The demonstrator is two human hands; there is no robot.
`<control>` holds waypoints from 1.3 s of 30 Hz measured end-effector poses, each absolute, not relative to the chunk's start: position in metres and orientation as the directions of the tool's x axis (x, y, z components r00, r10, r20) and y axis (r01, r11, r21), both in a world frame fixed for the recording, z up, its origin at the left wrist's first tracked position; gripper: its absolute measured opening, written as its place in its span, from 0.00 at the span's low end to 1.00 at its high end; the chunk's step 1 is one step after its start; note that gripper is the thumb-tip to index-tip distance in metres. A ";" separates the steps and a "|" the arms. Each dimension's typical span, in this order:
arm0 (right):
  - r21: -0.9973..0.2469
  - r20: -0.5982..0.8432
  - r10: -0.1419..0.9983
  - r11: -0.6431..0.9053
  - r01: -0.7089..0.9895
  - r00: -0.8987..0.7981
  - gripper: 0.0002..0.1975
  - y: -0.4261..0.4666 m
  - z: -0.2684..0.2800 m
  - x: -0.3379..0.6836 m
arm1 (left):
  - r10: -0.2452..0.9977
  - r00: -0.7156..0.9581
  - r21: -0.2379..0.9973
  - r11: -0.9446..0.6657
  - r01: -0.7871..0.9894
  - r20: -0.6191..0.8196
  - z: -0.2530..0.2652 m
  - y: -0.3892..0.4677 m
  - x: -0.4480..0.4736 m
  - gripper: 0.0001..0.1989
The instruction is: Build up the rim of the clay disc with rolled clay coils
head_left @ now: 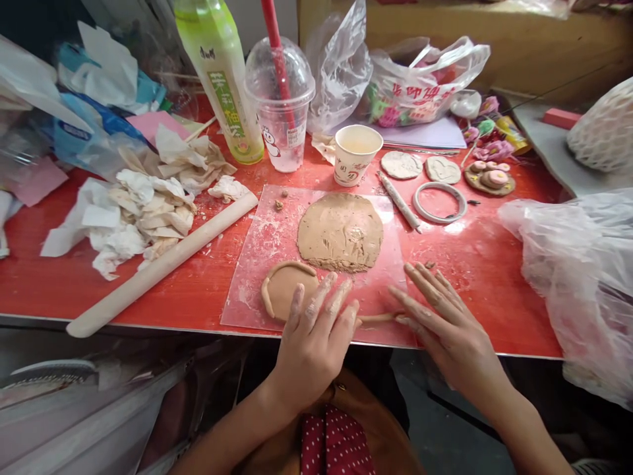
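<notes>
A thin clay coil lies near the front edge of a clear plastic sheet. Over its left end rests my left hand, palm down with the fingers stretched out. My right hand lies flat at the coil's other end, fingers spread. Partly covered by my left hand is a small clay disc with pieces of coil along its rim. Behind both hands sits a larger flattened clay slab, its near edge rough.
A wooden rolling pin lies at the left beside crumpled tissues. Behind the sheet stand a paper cup, a plastic cup with a straw and a green bottle. Clay pieces and a ring are at the right.
</notes>
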State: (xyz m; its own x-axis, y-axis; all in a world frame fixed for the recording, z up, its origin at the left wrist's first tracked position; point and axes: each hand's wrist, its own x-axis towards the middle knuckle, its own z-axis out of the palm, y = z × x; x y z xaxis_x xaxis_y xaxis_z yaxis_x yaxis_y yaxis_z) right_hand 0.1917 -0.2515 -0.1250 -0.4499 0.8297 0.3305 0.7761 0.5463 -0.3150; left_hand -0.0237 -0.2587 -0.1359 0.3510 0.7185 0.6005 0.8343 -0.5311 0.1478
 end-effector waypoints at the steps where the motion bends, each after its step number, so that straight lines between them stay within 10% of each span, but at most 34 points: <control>1: -0.305 0.325 0.841 0.525 0.794 -0.432 0.28 -0.252 -0.123 0.187 | 0.725 0.334 0.153 -0.515 0.843 0.603 -0.134 -0.259 -0.024 0.14; 10: 0.037 0.173 0.784 0.600 0.799 -0.596 0.45 -0.282 -0.130 0.137 | 0.725 0.102 0.223 -0.339 0.914 0.681 -0.118 -0.250 -0.087 0.17; 17: 0.041 0.130 0.835 0.535 0.844 -0.535 0.46 -0.243 -0.123 0.125 | 0.692 -0.101 0.218 -0.083 0.972 0.715 -0.111 -0.204 -0.141 0.21; 39: 0.007 0.098 0.810 0.581 0.814 -0.578 0.49 -0.267 -0.126 0.132 | 0.801 -0.166 0.292 -0.011 0.956 0.576 -0.127 -0.189 -0.153 0.26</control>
